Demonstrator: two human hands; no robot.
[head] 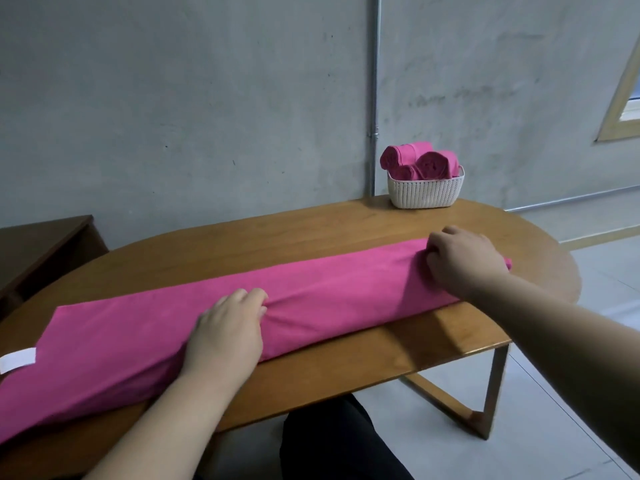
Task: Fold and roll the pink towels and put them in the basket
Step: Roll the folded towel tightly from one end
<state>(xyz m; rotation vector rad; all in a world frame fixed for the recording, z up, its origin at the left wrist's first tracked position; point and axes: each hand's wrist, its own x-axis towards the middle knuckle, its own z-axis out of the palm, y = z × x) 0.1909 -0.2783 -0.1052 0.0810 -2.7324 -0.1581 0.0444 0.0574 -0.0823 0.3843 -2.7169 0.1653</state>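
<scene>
**Strip ready to roll**

The folded pink towel [329, 299] lay lengthwise across the desk [311, 237], near-left to far-right. My right hand [464, 261] pinched its far end, nearest the basket [426, 192]; my left hand [228, 327] bunched its middle.

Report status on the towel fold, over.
Left hand pinches long folded pink towel mid-length; right hand grips its end. Rolled pink towels in white woven basket. Nothing blocking the basket.

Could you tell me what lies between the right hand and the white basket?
Only bare table, in the head view; the right hand grips the pink towel, apart from the basket.
</scene>
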